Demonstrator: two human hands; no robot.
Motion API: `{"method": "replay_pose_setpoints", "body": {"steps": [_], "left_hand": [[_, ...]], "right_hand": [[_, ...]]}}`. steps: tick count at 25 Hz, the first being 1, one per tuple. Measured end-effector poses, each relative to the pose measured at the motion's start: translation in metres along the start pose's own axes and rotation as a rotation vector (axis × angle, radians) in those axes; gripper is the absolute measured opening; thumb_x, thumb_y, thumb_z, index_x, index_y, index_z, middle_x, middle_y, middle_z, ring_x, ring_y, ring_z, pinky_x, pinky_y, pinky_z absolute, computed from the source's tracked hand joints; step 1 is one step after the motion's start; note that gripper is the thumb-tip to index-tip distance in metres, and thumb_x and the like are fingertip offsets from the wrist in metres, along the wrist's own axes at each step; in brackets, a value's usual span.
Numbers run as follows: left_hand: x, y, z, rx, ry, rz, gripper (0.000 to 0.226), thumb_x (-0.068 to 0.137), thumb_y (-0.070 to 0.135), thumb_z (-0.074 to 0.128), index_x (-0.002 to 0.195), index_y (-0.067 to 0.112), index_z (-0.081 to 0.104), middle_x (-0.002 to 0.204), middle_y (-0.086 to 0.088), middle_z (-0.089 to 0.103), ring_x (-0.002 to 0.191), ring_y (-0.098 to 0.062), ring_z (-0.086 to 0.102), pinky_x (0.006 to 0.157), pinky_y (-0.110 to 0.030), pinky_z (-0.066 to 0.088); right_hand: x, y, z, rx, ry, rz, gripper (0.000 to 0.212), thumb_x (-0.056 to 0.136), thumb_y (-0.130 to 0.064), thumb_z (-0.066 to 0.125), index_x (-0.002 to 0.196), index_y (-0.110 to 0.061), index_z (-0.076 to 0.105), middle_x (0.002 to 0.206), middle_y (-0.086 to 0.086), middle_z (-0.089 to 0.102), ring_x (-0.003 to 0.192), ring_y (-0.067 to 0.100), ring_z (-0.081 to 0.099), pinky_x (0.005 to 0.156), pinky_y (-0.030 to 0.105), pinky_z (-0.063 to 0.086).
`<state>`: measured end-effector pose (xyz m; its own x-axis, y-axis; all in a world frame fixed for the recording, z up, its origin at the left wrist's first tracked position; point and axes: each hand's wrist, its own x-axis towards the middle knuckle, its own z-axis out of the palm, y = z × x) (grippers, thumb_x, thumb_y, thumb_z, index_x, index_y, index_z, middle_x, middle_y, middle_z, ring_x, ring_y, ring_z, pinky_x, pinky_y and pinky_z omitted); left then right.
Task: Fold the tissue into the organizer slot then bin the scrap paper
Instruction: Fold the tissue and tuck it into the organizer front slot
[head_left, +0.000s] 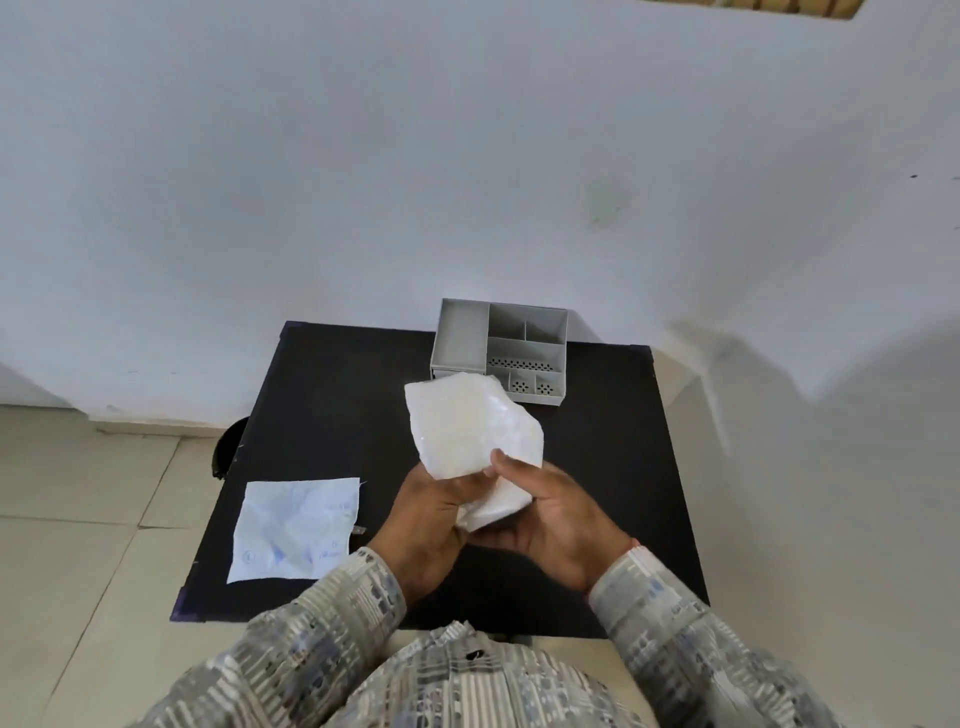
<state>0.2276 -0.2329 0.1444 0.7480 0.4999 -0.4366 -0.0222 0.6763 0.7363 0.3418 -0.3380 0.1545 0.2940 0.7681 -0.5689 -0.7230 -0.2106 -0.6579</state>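
At the far left, beside the black surface (597, 467), a dark round shape (224, 452) peeks out by the edge; it may be the bin, though too little of it shows for me to be sure. Next along, the scrap paper (296, 527) lies flat and creased near the left front corner of the surface, untouched and well apart from my hands, so the binning half of the job is not yet done.

My left hand (423, 525) is closed around the lower part of the tissue (475, 428), my fingers (467, 486) curled under and pinching it from the left. The tissue stands up out of my grip, loosely bent rather than neatly folded, with a second flap tucked down between my palms. My right hand (553, 514) closes on the same tissue from the other side, thumb pressed on top of the sheet and the rest of the hand cupped beneath it.

Beyond the tissue's upper edge and a little to the right sits the grey organizer (460, 332), against the wall, its compartments empty as far as I can see. I judge the fold is only partly made, and slotting it in still lies ahead.
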Motion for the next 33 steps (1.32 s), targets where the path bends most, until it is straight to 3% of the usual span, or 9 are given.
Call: {"method": "replay_pose_setpoints", "body": {"steps": [4, 9, 15, 20, 23, 25, 27, 30, 33], "left_hand": [[-0.001, 0.005, 0.015, 0.15, 0.095, 0.029, 0.038, 0.094, -0.005, 0.063, 0.129, 0.008, 0.07, 0.115, -0.018, 0.081, 0.109, -0.036, 0.078, 0.095, -0.053, 0.062], [0.024, 0.07, -0.002, 0.296, 0.025, -0.057, 0.037, 0.096, 0.028, 0.071, 0.129, 0.009, 0.072, 0.121, -0.018, 0.08, 0.112, -0.038, 0.076, 0.099, -0.056, 0.06], [0.062, 0.134, 0.015, 1.091, -0.242, -0.135, 0.026, 0.082, 0.001, 0.087, 0.107, 0.007, 0.082, 0.101, -0.01, 0.084, 0.093, -0.026, 0.081, 0.077, -0.036, 0.064], [0.071, 0.123, 0.027, 0.617, 0.216, 0.264, 0.019, 0.093, 0.01, 0.078, 0.111, 0.011, 0.077, 0.096, -0.011, 0.078, 0.089, -0.027, 0.073, 0.07, -0.033, 0.066], [0.064, 0.102, 0.025, 0.766, -0.062, -0.052, 0.027, 0.091, 0.023, 0.081, 0.116, 0.017, 0.077, 0.11, -0.011, 0.081, 0.098, -0.027, 0.077, 0.083, -0.038, 0.063], [0.061, 0.1, 0.019, 0.923, -0.272, -0.189, 0.031, 0.088, 0.008, 0.082, 0.118, 0.012, 0.078, 0.109, -0.009, 0.083, 0.099, -0.025, 0.08, 0.08, -0.034, 0.064], [0.062, 0.104, 0.013, 0.973, -0.29, -0.195, 0.031, 0.084, -0.003, 0.083, 0.112, 0.009, 0.08, 0.107, -0.012, 0.083, 0.098, -0.027, 0.08, 0.079, -0.038, 0.064], [0.073, 0.108, 0.008, 0.855, 0.018, -0.031, 0.021, 0.081, -0.004, 0.084, 0.091, 0.015, 0.083, 0.102, -0.018, 0.082, 0.092, -0.034, 0.076, 0.085, -0.047, 0.062], [0.079, 0.097, 0.014, 0.449, 0.337, 0.127, 0.015, 0.096, 0.023, 0.074, 0.109, 0.014, 0.076, 0.123, -0.025, 0.075, 0.083, -0.028, 0.072, 0.076, -0.041, 0.06]], "right_hand": [[0.004, 0.003, 0.003, -0.011, 0.112, -0.068, 0.035, 0.101, -0.016, 0.066, 0.136, -0.016, 0.063, 0.128, 0.019, 0.074, 0.114, 0.039, 0.074, 0.088, 0.059, 0.063], [-0.007, -0.019, -0.017, -0.212, 0.054, -0.126, 0.03, 0.105, -0.012, 0.057, 0.131, -0.023, 0.067, 0.127, 0.008, 0.076, 0.116, 0.032, 0.074, 0.094, 0.058, 0.061], [-0.016, -0.028, -0.043, -0.319, -0.082, -0.066, 0.032, 0.103, -0.008, 0.06, 0.132, -0.017, 0.068, 0.133, 0.017, 0.072, 0.123, 0.041, 0.068, 0.1, 0.064, 0.056], [-0.007, -0.035, -0.034, -0.227, 0.01, -0.092, 0.031, 0.103, -0.009, 0.061, 0.129, -0.024, 0.069, 0.128, 0.009, 0.076, 0.116, 0.033, 0.073, 0.091, 0.057, 0.063], [-0.008, -0.042, -0.04, -0.317, -0.015, -0.091, 0.033, 0.102, -0.007, 0.06, 0.131, -0.022, 0.069, 0.129, 0.014, 0.074, 0.117, 0.036, 0.072, 0.089, 0.056, 0.063], [-0.012, -0.043, -0.049, -0.368, -0.071, -0.081, 0.038, 0.101, -0.006, 0.059, 0.133, -0.025, 0.069, 0.129, 0.013, 0.074, 0.118, 0.039, 0.07, 0.089, 0.058, 0.062], [-0.015, -0.043, -0.059, -0.36, -0.097, -0.07, 0.036, 0.101, -0.007, 0.061, 0.132, -0.025, 0.069, 0.129, 0.013, 0.074, 0.119, 0.039, 0.07, 0.093, 0.063, 0.06], [-0.019, -0.045, -0.063, -0.272, -0.059, -0.053, 0.031, 0.102, -0.013, 0.063, 0.131, -0.024, 0.068, 0.129, 0.012, 0.073, 0.114, 0.034, 0.074, 0.082, 0.05, 0.066], [-0.014, -0.049, -0.063, -0.199, 0.034, -0.061, 0.026, 0.104, -0.012, 0.062, 0.125, -0.025, 0.069, 0.127, 0.011, 0.072, 0.112, 0.035, 0.074, 0.068, 0.037, 0.066]]}}
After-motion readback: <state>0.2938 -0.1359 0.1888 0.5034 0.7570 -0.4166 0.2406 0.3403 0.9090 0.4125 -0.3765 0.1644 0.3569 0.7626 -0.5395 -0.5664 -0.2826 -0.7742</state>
